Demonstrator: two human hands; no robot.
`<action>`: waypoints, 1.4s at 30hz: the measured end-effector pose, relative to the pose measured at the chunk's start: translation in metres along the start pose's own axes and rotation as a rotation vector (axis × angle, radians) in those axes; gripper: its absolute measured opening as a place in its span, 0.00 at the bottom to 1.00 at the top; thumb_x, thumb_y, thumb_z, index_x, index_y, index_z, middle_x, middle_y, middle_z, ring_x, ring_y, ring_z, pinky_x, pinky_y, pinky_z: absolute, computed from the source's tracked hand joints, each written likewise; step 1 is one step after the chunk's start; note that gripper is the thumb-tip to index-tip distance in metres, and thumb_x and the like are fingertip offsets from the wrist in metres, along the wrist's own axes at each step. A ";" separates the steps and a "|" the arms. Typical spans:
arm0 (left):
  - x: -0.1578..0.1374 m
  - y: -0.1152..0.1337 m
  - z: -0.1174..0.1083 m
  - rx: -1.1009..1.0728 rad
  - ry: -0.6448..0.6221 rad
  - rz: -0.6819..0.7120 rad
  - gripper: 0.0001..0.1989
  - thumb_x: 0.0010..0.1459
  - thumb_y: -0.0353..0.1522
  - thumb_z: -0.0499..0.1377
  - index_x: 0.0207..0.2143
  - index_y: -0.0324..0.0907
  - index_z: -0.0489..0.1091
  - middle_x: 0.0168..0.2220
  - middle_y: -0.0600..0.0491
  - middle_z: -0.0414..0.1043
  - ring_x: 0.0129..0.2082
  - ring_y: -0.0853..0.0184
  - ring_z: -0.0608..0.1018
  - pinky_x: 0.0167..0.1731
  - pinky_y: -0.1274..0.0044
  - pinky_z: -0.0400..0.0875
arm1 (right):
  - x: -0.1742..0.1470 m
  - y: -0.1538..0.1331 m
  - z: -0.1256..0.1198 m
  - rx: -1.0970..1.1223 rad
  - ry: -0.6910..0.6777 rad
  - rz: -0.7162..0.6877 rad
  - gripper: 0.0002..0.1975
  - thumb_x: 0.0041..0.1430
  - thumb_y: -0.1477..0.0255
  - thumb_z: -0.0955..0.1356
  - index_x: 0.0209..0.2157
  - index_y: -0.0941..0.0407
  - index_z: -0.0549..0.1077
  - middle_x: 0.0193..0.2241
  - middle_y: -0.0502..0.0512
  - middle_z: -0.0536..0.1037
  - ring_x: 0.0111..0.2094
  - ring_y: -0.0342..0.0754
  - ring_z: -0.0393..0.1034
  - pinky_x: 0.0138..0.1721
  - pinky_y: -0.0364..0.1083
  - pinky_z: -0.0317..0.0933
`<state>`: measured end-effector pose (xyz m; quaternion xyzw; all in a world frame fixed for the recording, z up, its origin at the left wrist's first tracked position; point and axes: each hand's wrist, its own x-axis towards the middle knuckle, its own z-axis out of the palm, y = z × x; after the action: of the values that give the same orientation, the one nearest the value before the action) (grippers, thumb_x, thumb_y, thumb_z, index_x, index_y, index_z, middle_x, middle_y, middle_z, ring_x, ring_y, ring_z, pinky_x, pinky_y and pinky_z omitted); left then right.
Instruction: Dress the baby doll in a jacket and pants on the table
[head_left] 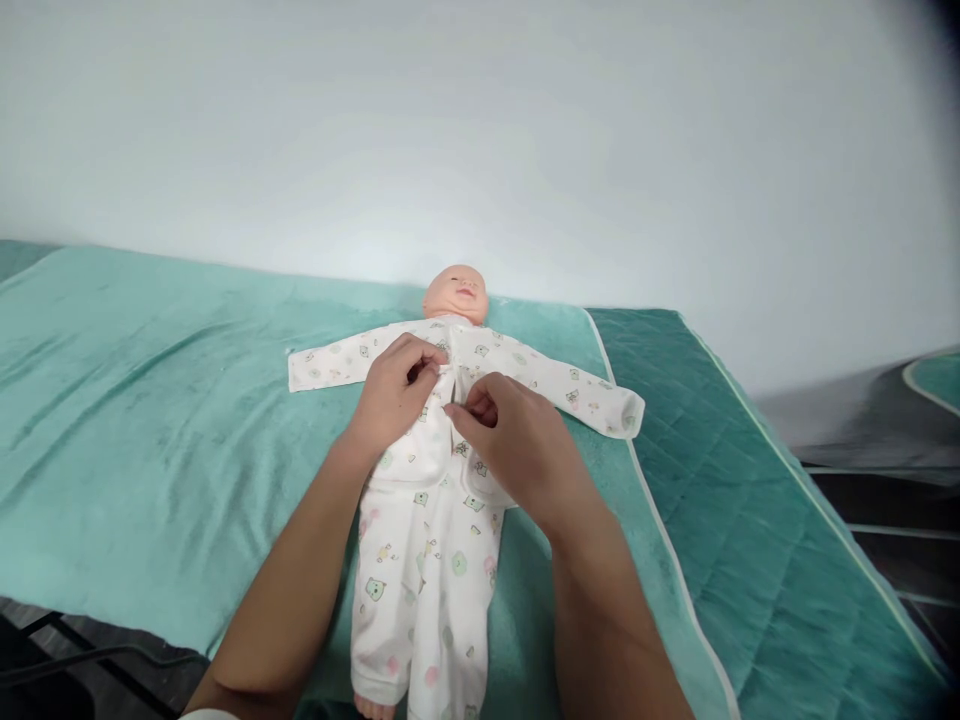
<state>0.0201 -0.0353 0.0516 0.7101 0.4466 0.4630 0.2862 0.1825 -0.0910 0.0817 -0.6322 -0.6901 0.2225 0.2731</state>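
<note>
A baby doll [459, 292] lies on its back, its head toward the wall. It wears a white printed baby jacket [401, 455] with both sleeves spread wide, and matching trousers [420, 600]. At the chest, my left hand [401, 385] pinches the jacket's front edge between thumb and fingers. Slightly lower and to the right, my right hand [502, 420] is closed at the other side of the front opening, its thumb and fingertip on the cloth. A narrow gap shows between the two edges. Any fastener under my fingertips is too small to make out.
A light green blanket [150, 430] with a pale edge covers most of the bed. Darker quilted bedding [750, 520] shows at the right. Behind stands a white wall [480, 130]. A dark metal frame and a cable [112, 652] are at the lower left.
</note>
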 end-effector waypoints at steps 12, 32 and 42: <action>-0.003 0.017 -0.028 -0.072 -0.398 -0.129 0.08 0.59 0.37 0.62 0.32 0.42 0.73 0.35 0.55 0.71 0.30 0.72 0.66 0.30 0.77 0.62 | -0.004 0.005 -0.012 -0.004 -0.145 0.019 0.14 0.66 0.66 0.63 0.25 0.54 0.61 0.23 0.48 0.70 0.26 0.45 0.60 0.28 0.45 0.50; -0.008 0.016 -0.038 -0.420 -0.475 -0.259 0.10 0.60 0.38 0.63 0.34 0.40 0.72 0.25 0.54 0.73 0.28 0.70 0.74 0.30 0.78 0.66 | 0.003 0.014 0.012 0.860 -0.167 0.059 0.15 0.63 0.59 0.70 0.29 0.56 0.72 0.18 0.47 0.72 0.20 0.40 0.64 0.25 0.41 0.59; -0.008 0.016 -0.034 -0.459 -0.442 -0.302 0.10 0.58 0.37 0.65 0.32 0.39 0.72 0.25 0.54 0.73 0.25 0.71 0.74 0.28 0.78 0.69 | 0.004 0.016 0.010 0.869 -0.237 0.074 0.16 0.63 0.58 0.69 0.30 0.57 0.74 0.20 0.50 0.76 0.22 0.41 0.68 0.26 0.41 0.63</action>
<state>-0.0065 -0.0499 0.0751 0.6364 0.3582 0.3388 0.5933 0.1874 -0.0851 0.0642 -0.4531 -0.5360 0.5722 0.4243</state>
